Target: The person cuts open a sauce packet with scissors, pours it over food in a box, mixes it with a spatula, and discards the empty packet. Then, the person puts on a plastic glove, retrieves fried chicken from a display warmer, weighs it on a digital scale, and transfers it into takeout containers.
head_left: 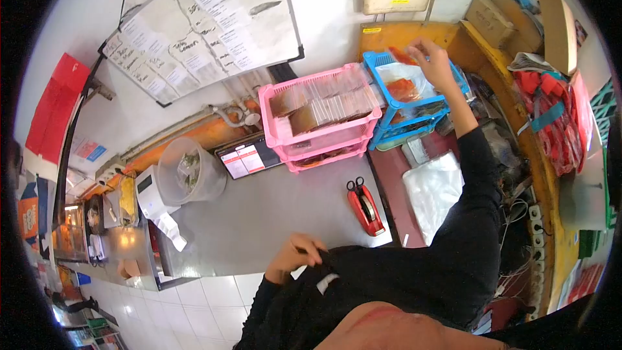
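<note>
My right hand (pixel 433 65) is raised over the top blue basket (pixel 383 102). Its fingers pinch a small clear sachet with red-orange contents (pixel 403 57). Below it in the basket lies another sachet of orange-red contents (pixel 403 89), among clear plastic. Close to my chest, my left hand (pixel 297 256) is closed, with its fingertips on the front of my black shirt (pixel 327 260); they seem to pinch the cloth. A white patch shows on the shirt just beneath that hand.
Stacked pink baskets (pixel 324 142) hold rows of flat packets. On the grey counter (pixel 278 214) are a red tape dispenser (pixel 366 210), a tablet (pixel 249 159), a clear tub (pixel 175 185) and a receipt printer (pixel 152 194). Clear plastic bags (pixel 435 194) lie at right. Power strips (pixel 536 240) line the right side.
</note>
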The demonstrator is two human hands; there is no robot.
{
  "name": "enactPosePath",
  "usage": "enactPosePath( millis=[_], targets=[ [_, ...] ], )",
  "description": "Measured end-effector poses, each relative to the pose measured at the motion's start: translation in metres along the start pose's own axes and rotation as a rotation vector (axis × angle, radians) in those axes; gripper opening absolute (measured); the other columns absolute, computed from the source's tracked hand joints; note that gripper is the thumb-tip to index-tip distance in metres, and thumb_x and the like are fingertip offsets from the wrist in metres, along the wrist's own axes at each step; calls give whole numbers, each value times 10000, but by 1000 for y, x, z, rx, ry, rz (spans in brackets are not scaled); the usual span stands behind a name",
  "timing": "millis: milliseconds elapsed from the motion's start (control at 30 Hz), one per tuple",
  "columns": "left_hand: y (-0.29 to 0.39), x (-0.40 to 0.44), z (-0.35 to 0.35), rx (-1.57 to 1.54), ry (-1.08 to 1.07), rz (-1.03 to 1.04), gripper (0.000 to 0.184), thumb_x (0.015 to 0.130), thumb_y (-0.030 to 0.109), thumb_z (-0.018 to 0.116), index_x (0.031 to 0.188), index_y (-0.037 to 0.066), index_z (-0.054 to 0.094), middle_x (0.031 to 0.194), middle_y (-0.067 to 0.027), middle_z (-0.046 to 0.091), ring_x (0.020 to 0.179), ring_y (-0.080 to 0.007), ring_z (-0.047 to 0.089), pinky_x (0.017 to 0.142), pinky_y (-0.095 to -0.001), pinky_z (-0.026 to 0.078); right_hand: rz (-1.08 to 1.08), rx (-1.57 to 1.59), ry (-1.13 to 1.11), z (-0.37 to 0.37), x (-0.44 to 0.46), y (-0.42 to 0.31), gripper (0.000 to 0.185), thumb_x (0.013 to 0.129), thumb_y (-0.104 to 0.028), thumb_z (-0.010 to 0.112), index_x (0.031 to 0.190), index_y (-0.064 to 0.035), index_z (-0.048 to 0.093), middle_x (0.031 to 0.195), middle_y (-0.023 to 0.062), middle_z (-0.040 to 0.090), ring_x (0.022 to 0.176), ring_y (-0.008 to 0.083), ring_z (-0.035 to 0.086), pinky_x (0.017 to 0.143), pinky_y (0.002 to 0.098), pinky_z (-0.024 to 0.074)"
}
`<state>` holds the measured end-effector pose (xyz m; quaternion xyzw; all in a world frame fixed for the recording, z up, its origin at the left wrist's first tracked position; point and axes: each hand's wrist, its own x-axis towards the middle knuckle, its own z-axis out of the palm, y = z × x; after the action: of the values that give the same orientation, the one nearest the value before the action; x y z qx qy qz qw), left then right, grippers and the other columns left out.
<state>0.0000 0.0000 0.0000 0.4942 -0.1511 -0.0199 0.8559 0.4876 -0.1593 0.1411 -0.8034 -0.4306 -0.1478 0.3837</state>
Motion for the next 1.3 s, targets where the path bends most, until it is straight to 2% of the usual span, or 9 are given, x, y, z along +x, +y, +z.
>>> enactPosePath(
  millis=[67,333,467,600,700,767,1000,1167,1300],
  targets=[
    [-15,-19,-11,-171,189,-48,202,659,-81,731,846,-4,717,1034,-150,660,916,-232,633,835,-283,474,26,240,22,0,-14,-37,113,906,-104,596,962,-5,596,797,32,628,709,93,588,647,256,486],
    [-4,-23,8,96,185,-480,267,820,67,694,1082,25,664,1119,-90,640,1015,-157,594,902,-311,465,90,551,-138,52,-134,-165,61,831,-30,619,880,1,637,790,66,626,695,126,581,626,258,460],
    [2,-17,-6,680,781,-46,310,839,174,699,1125,65,653,1183,-84,619,1068,-152,567,914,-340,452,-182,465,-468,88,-178,-209,73,723,-39,643,789,-22,671,795,127,620,770,277,599,718,353,474],
    [39,7,12,1246,651,135,281,823,174,713,1074,58,667,1115,-94,649,997,-138,599,857,-318,473,-279,504,-716,109,-195,-238,111,718,-30,663,827,-30,687,794,121,595,789,290,593,721,349,472],
    [24,2,3,852,590,-248,269,836,181,707,1049,25,658,1016,-80,676,914,-131,628,806,-295,490,-306,521,-696,105,-192,-247,139,757,-68,674,891,-37,693,859,107,634,767,240,600,713,331,474],
    [9,-5,4,455,844,-2,243,872,179,676,1030,-4,648,905,-55,682,824,-124,639,772,-280,504,97,613,-442,99,-195,-257,190,783,-152,697,944,-53,698,882,115,662,759,212,619,698,332,484],
    [-23,-21,11,-269,1087,308,221,942,133,564,1143,42,573,1095,-68,621,1020,-162,593,914,-347,464,98,666,-562,121,-230,-242,215,819,-158,698,958,5,676,847,106,683,778,184,625,747,306,486],
    [-4,-29,7,740,1123,278,370,862,167,677,1200,58,575,1101,-70,632,982,-163,607,875,-333,457,-59,543,-434,108,-225,-262,106,805,-88,668,881,-14,670,815,108,655,765,244,625,729,332,480],
    [19,-30,13,894,909,293,281,796,166,738,1054,74,675,979,-60,676,883,-146,618,821,-306,456,-356,459,-511,102,-221,-278,69,773,-62,661,801,-8,629,803,109,605,767,279,601,715,349,469]
  ],
)
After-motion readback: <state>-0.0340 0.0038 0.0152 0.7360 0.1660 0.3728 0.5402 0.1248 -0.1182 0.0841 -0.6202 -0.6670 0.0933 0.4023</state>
